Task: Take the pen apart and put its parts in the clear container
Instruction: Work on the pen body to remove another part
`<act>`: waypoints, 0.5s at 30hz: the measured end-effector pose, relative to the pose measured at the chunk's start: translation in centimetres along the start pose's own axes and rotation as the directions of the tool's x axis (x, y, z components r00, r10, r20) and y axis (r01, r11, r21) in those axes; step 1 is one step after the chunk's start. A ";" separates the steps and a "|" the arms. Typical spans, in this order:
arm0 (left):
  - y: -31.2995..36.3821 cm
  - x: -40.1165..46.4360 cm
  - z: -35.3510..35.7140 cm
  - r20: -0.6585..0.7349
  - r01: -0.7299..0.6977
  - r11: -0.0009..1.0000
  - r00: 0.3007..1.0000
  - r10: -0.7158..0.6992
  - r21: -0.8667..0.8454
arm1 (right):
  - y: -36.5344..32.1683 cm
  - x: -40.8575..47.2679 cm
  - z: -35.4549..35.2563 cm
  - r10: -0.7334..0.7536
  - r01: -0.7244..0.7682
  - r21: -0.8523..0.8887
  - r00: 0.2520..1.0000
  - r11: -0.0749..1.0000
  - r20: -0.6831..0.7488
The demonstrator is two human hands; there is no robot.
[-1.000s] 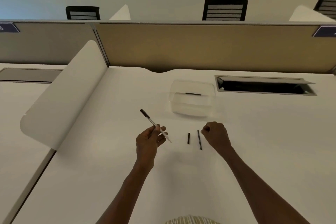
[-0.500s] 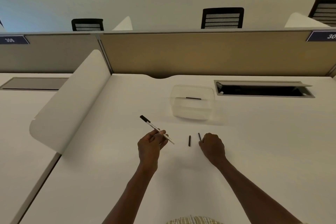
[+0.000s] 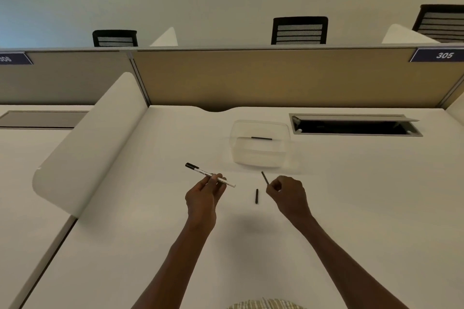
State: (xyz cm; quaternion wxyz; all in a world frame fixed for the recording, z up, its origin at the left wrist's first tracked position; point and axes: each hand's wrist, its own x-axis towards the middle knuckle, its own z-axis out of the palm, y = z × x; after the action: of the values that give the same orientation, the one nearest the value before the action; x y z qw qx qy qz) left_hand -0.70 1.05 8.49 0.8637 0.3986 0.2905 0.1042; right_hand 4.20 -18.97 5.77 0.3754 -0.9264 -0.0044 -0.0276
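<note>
Head view: pen barrel (image 3: 210, 175), thin rod (image 3: 264, 177)

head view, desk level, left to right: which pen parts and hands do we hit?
pen body held by left hand → short black piece lying on the desk → thin dark rod pinched by right hand.

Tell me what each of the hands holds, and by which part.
Left hand grips the pen barrel near its white end. Right hand pinches the thin dark rod by its lower end.
</note>
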 end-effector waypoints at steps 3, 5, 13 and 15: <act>0.4 -0.1 0.7 -0.022 0.034 0.996 0.999 -0.036 -0.076 | -1.9 -1.1 -1.0 -0.139 0.144 0.139 0.989 0.980 -0.047; 0.7 -0.1 1.2 -0.032 0.057 0.989 0.998 -0.062 -0.139 | -2.9 -1.9 -1.4 -0.209 0.220 0.216 0.975 0.951 -0.071; 1.0 -0.5 1.8 -0.059 0.111 0.968 0.990 -0.128 -0.226 | -5.5 -3.6 -2.1 -0.350 0.388 0.314 0.921 0.866 -0.173; 1.0 -0.6 1.9 -0.060 0.115 0.967 0.989 -0.132 -0.226 | -5.9 -3.7 -2.2 -0.372 0.411 0.305 0.911 0.859 -0.179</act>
State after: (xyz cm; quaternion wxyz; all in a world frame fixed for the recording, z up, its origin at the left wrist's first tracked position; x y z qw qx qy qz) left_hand -0.06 0.27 10.42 0.8961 0.2768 0.3332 0.0967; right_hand 0.20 -16.19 11.24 0.5141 -0.8251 -0.1760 -0.1548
